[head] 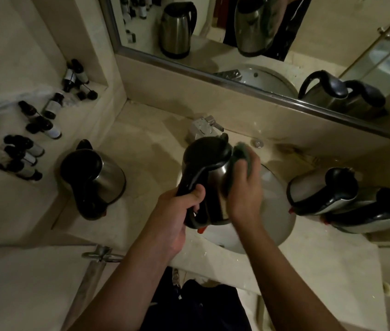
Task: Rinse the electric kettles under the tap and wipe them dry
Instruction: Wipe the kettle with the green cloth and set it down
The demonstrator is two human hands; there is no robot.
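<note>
Over the round sink (277,211) I hold a steel kettle with a black lid (209,161). My left hand (177,211) grips its black handle. My right hand (245,185) presses a dark green cloth (240,151) against the kettle's right side, fingers curled over the cloth. The tap (207,126) stands just behind the kettle; no water stream shows. Another steel kettle (93,180) stands on the counter to the left. Two more kettles (347,201) sit close together on the counter right of the sink.
Several small dark bottles (34,137) lie on a ledge at the left. A mirror (261,44) along the back wall reflects the kettles. A metal towel bar (98,255) juts out below the counter's front edge at the left.
</note>
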